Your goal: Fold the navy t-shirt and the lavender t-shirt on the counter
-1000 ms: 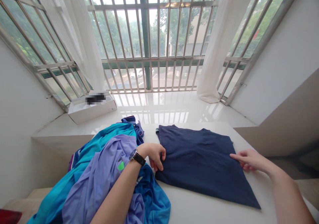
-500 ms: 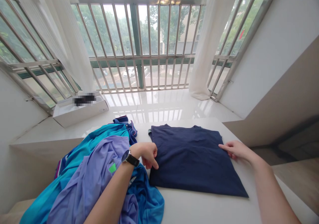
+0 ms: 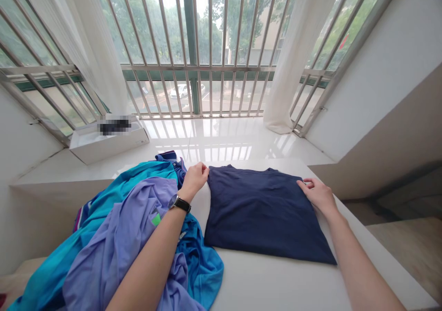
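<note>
A navy shirt (image 3: 262, 214) lies folded into a wide, flat shape on the white table, its collar edge toward the window. My left hand (image 3: 197, 178), with a black-strapped watch on its wrist, pinches the shirt's far left corner. At the far right corner, my right hand (image 3: 315, 192) has its thumb and fingers closed on the fabric. Beside my left forearm is a loose heap of clothes: a lavender garment (image 3: 120, 228), a teal garment (image 3: 138, 175) and a blue garment (image 3: 203, 265).
A white open box (image 3: 110, 146) with a blurred dark item stands on the windowsill (image 3: 165, 138) at the left. Metal bars cross the window, and pale curtains (image 3: 285, 85) hang at both sides. The white table (image 3: 262, 283) borders the sill.
Both hands have moved away from me along the shirt's sides to its far corners. The left went from pointing down to pinching, and the right closed on the fabric. The view tilted slightly down.
</note>
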Demonstrator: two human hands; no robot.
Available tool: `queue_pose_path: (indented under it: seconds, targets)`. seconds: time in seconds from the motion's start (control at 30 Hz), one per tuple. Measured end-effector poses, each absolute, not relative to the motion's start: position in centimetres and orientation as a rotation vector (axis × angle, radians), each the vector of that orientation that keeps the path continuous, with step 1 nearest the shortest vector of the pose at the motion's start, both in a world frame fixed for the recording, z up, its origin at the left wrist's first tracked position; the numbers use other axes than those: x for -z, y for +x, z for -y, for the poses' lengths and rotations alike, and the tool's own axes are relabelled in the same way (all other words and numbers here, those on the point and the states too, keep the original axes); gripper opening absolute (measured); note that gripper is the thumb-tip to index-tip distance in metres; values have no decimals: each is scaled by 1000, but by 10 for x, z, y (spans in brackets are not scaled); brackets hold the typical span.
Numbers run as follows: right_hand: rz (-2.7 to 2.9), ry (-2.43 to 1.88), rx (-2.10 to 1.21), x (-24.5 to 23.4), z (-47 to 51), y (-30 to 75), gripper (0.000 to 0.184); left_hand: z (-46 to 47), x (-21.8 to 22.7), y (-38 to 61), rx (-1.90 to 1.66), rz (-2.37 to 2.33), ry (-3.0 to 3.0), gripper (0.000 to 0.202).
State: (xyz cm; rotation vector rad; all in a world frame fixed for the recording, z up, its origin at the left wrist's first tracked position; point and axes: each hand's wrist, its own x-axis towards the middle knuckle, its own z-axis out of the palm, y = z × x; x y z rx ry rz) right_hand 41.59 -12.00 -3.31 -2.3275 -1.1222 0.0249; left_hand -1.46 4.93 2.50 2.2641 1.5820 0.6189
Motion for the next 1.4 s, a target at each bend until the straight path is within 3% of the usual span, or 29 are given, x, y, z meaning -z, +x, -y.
queue_pose_path:
  seconds: [0.17,0.4,0.7,1.0,1.4]
  targets:
    - [1149,-2246,16,38,119,418,47,-51,-14,-1,-651,-1527,2228,17]
    - [1018,-2092,-58,35,117,408,55,-50,-1,8,-603,-1622,2235,38]
    - [1180,-2078,-145,32,118,408,38,-46,-9,8,-481,-1532,2253,28]
    - [1120,-2074,-62,25,119,403,43,-46,-8,7,-719,-1470,2284,27]
    - [1326,-2105,-44,33,119,407,44,-54,-2,4,-673,-1315,1933,55]
